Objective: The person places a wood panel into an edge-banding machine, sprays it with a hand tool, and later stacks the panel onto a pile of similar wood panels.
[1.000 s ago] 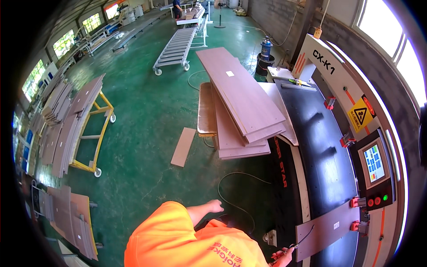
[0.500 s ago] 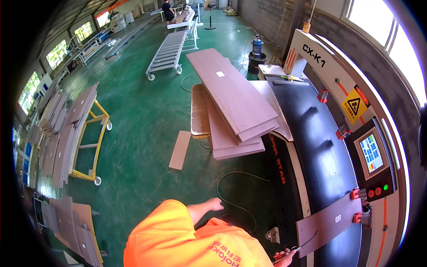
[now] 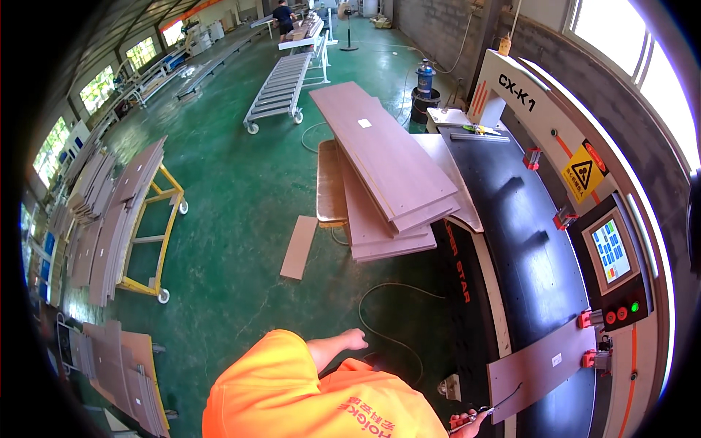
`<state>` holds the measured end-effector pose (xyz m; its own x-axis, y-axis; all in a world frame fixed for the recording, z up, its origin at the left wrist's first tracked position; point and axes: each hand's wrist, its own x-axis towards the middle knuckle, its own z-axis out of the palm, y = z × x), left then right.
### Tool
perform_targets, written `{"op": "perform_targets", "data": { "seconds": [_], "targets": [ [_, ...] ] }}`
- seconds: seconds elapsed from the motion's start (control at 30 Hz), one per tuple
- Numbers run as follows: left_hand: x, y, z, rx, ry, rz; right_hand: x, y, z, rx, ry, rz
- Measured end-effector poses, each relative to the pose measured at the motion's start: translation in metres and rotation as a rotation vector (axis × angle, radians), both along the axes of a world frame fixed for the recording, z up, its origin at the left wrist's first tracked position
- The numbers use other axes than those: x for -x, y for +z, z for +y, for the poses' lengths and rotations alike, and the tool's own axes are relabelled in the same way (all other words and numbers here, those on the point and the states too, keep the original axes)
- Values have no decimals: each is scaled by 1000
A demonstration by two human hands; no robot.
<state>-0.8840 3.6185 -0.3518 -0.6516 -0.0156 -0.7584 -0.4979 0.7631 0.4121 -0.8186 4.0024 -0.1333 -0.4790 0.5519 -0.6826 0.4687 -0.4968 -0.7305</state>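
Observation:
My right hand point(image 3: 467, 421), low in the head view, is closed around what looks like an air blow gun point(image 3: 483, 411) with a thin, dark, bent nozzle. That nozzle reaches over the near end of a mauve-brown panel point(image 3: 537, 372) with a small white label. The panel lies slanted on the machine's black bed point(image 3: 537, 263), its far end against red-tipped clamps point(image 3: 590, 358). My left hand point(image 3: 355, 339) hangs over the floor in front of my orange shirt, fingers curled in and nothing visible in them.
A stack of panels point(image 3: 387, 153) rests on a stand left of the bed. A loose board point(image 3: 299, 248) and a hose point(image 3: 361, 299) lie on the green floor. The machine's touchscreen point(image 3: 610, 252) is at right, a loaded yellow cart point(image 3: 175, 197) at left. Far off stands a person point(image 3: 282, 14) beside a roller conveyor point(image 3: 277, 84).
The whole view has shifted very slightly. My hands, the blow gun and the panel stay practically where they were.

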Motion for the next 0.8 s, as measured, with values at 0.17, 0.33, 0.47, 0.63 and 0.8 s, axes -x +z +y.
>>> {"op": "perform_targets", "data": {
  "seconds": [0.17, 0.33, 0.47, 0.63, 0.8],
  "targets": [
    [1, -4, 3, 4, -22, -11, -6, -25, 18, 20, -10, 31],
    [0, -1, 7, 0, -16, 11, -8, -22, 18, 49, -56, 20],
    [2, 7, 8, -6, -21, 18, -6, -6, 9, 22, -105, -17],
    [2, -1, 5, -1, -44, 27, -15, -32, 25, 41, -107, 24],
    [6, -8, 11, 1, -75, 15, -34, -83, 59, 25, -169, 36]
  ]
}}
